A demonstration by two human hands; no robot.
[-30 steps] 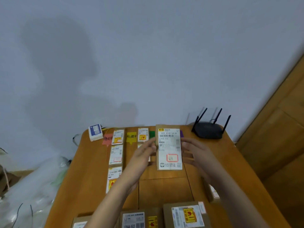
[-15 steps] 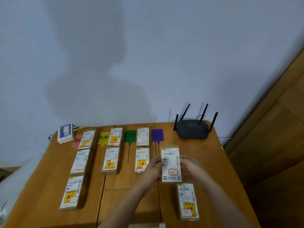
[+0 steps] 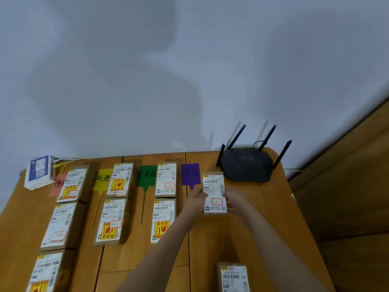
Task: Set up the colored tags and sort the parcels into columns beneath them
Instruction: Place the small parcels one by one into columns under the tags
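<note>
Both hands hold one brown parcel [image 3: 214, 193] with a white label, just right of the purple tag [image 3: 190, 174]. My left hand [image 3: 196, 200] grips its left edge, my right hand [image 3: 234, 200] its right edge. Along the table's far edge lie a pink tag [image 3: 57, 185], a yellow tag [image 3: 102, 180], a green tag [image 3: 147, 177] and the purple one. Three parcels run in a column by the pink tag [image 3: 72, 184], two by the yellow [image 3: 120, 179], two by the green [image 3: 166, 179]. A lone parcel [image 3: 233, 277] lies at the near right.
A black router [image 3: 246, 165] with antennas stands at the table's far right corner, close behind the held parcel. A white and blue box [image 3: 39, 171] with a yellow cable sits at the far left corner. The wooden table [image 3: 210, 239] meets a grey wall; wooden panelling stands on the right.
The held parcel has gone from raised in front of me down and away to the spot right of the purple tag. The view has shifted, showing more of the sorted columns.
</note>
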